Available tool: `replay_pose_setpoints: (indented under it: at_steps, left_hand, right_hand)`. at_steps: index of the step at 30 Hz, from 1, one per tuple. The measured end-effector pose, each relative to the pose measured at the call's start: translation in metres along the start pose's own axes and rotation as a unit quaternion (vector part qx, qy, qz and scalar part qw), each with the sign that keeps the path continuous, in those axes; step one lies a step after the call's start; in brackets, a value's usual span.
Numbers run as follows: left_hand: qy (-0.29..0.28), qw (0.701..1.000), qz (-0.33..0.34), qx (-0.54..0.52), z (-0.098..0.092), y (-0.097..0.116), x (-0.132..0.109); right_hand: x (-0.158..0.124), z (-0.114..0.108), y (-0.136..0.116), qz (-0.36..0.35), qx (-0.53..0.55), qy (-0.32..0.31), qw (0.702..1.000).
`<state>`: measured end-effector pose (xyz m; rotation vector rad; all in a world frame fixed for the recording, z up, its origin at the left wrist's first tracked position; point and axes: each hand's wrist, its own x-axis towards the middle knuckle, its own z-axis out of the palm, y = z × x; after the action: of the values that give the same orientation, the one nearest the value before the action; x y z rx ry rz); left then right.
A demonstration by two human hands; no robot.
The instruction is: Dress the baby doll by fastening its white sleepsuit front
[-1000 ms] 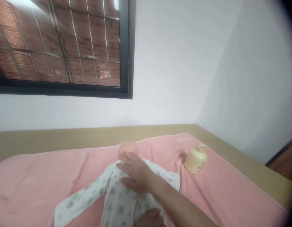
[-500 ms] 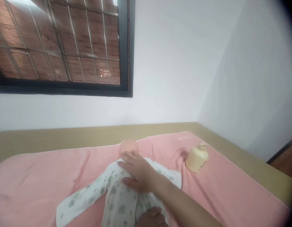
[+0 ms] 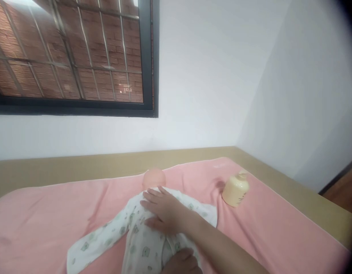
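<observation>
A white garment (image 3: 146,239) with a green bear print lies with its long sleeves spread, around what looks like a doll. The doll's smooth pink head (image 3: 154,179) shows above the collar. Flat on the upper chest rests my right hand (image 3: 163,213), fingers apart and holding nothing, their tips just below the head. At the bottom edge, my left hand (image 3: 183,262) is partly cut off by the frame; its fingers are curled and pressed together on the lower part of the garment.
A pink blanket (image 3: 45,217) covers much of the tan surface (image 3: 87,165). To the right lies a cream bottle (image 3: 235,190) with dark markings. A white wall and a dark-framed window (image 3: 79,106) with metal bars stand behind.
My right hand has slid slightly down from the head, whose lower edge its fingertips overlapped before. The view has shifted a little. My left hand stays low on the garment.
</observation>
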<state>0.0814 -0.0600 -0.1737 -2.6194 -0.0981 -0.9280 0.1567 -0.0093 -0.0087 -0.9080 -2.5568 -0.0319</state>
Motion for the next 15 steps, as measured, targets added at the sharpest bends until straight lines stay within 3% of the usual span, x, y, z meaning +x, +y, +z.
replay_pose_setpoints:
  at_steps: [6, 10, 15]
  left_hand:
    - [-0.009, 1.0, 0.01, -0.001, -0.0002, -0.0014, 0.0001]
    - [-0.023, 1.0, 0.006, 0.015, 0.0004, -0.0008, 0.0001]
    - [-0.036, 0.999, 0.016, 0.015, -0.0056, -0.0022, 0.0026]
  right_hand:
    - [-0.0004, -0.0051, -0.0064, 0.0, -0.004, 0.042, 0.999]
    - [-0.0004, -0.0041, -0.0099, -0.009, -0.005, 0.004, 1.0]
    - [-0.0008, -0.002, -0.0089, -0.004, -0.01, 0.033, 0.999]
